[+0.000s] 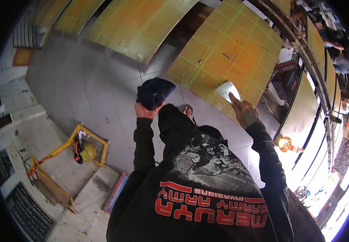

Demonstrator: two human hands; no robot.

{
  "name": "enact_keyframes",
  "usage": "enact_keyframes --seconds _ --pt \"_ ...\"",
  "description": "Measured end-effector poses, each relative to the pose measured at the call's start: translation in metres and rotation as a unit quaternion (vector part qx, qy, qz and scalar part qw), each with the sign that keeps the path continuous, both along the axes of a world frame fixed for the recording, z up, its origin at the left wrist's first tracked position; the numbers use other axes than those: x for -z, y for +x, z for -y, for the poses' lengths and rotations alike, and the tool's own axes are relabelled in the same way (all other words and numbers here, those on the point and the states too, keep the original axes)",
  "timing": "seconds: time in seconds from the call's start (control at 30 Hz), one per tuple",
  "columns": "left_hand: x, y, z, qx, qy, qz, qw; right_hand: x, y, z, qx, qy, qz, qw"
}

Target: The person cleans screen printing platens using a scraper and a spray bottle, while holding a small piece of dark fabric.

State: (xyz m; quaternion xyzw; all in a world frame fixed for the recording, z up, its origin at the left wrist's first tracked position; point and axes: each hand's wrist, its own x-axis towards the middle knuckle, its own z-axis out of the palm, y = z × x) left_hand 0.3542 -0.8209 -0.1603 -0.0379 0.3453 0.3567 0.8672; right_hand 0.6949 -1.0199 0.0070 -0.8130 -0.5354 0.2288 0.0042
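In the head view my left hand [145,109] grips a dark navy folded cloth [155,90], held over the grey tiled floor. My right hand [245,113] holds a flat, pale, shiny piece [226,89] with the forefinger extended on it, at the near edge of a yellowish board [239,52] marked with green grid lines. Whether that piece rests on the board or is just above it, I cannot tell. My sandalled foot shows below, between my hands.
More boards [132,22] line the top and right, beside a curved metal rail [317,76]. At left, a white work surface [41,141] holds yellow frames [102,149] and a yellow container [87,152]. A person [343,56] is at the far right.
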Motion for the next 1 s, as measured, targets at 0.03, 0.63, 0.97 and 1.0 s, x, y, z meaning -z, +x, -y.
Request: enact_keyframes --seconds 0.03,0.63,0.97,1.0 --pt "0.005 -0.007 -0.002 0.01 0.027 -0.012 0.999 -0.004 -0.013 -0.017 0.01 -0.001 -0.015 1.0" --pt "-0.037 -0.068 -0.173 0.303 0.024 0.08 0.949 -0.038 -0.203 -0.11 0.355 0.055 -0.117 0.926" --pt "-0.058 -0.033 -0.277 0.488 0.014 -0.085 0.869 -0.044 -0.243 -0.168 0.518 -0.017 -0.089 0.851" --pt "-0.059 -0.032 -0.279 0.496 0.02 -0.097 0.863 -0.043 -0.246 -0.171 0.525 -0.024 -0.088 0.846"
